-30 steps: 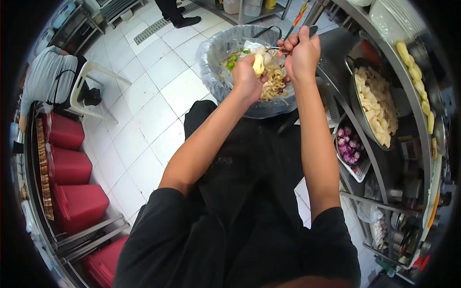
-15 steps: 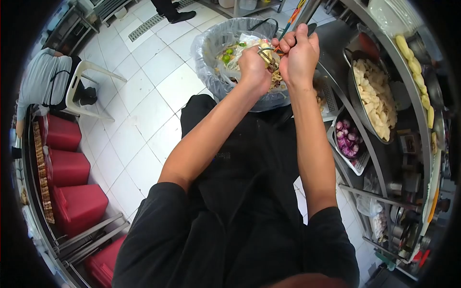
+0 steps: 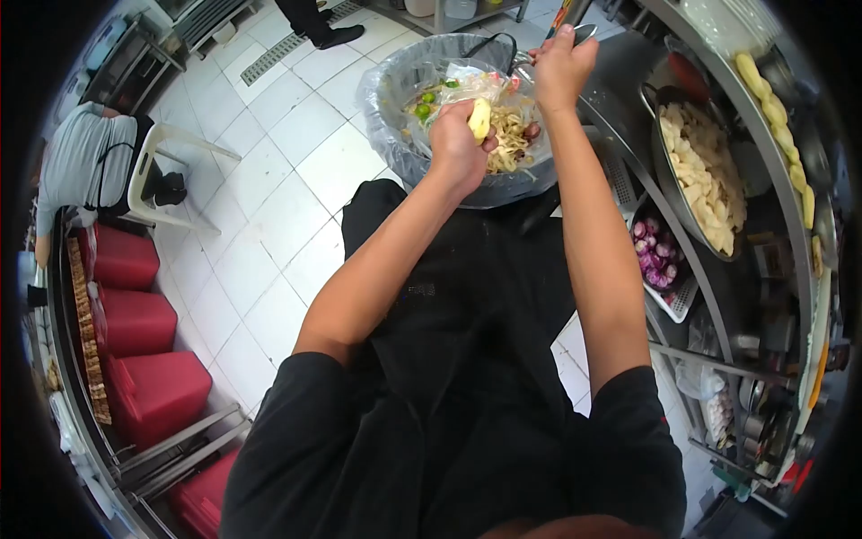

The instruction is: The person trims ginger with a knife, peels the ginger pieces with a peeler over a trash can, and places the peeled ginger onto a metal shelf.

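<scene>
My left hand point(image 3: 460, 148) is closed round a pale yellow peeled piece point(image 3: 480, 119), over a bin point(image 3: 382, 135) lined with clear plastic. Inside the bin lie yellowish peelings point(image 3: 510, 144), green bits point(image 3: 423, 110) and crumpled plastic. My right hand point(image 3: 562, 70) is at the bin's upper right side, its fingers wrapped round a tool with a metal end point(image 3: 584, 33). The rest of that tool is mostly hidden by the hand. A gap separates the two hands.
At right, a shelf holds a pan of pale peeled pieces point(image 3: 699, 180) and a basket of purple bulbs point(image 3: 655, 256). Red bins point(image 3: 162, 395) line the left. A person point(image 3: 85, 162) leans by a white chair point(image 3: 148, 171); another person's shoe point(image 3: 341, 37) is beyond.
My hands came together over the bin, then drew apart. My right hand has moved up and right, while my left hand has turned so that the yellow piece shows again.
</scene>
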{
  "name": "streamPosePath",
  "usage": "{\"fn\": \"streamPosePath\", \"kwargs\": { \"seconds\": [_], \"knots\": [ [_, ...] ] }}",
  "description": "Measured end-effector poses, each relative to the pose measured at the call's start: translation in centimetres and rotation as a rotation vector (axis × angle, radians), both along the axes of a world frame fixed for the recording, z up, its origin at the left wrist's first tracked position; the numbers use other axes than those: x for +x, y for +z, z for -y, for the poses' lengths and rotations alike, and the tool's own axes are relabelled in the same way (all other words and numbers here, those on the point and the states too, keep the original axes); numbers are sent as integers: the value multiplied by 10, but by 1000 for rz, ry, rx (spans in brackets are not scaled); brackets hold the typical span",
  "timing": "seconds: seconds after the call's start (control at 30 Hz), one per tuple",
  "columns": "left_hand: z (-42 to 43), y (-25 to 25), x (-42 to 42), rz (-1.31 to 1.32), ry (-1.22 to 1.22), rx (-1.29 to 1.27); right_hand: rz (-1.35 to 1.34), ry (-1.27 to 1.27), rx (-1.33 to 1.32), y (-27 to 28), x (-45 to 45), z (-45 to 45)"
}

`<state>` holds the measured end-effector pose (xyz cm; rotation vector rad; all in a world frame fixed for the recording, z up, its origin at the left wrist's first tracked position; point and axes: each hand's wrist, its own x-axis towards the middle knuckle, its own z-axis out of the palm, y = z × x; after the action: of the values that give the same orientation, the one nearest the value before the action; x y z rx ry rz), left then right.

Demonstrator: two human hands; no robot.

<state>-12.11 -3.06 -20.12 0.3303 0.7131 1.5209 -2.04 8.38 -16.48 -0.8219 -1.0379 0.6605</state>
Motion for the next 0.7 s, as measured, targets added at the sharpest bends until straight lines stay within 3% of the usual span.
{"fn": "streamPosePath", "kwargs": {
  "seconds": [0.13,0.23,0.37,0.53,0.7],
  "knots": [
    [1,6,-6,152,-80,-18,-204,275,-21,14,-4,30],
    [-6,5,-10,195,-95,34,-428,392,-53,26,-7,66],
    [-4,11,-6,185,-107,-15,-524,500,-90,31,-7,94],
    [4,36,10,192,-19,-119,-517,533,-113,31,-11,105],
    [-9,21,14,304,-42,-17,-500,550,-110,33,-12,107]
  ]
}}
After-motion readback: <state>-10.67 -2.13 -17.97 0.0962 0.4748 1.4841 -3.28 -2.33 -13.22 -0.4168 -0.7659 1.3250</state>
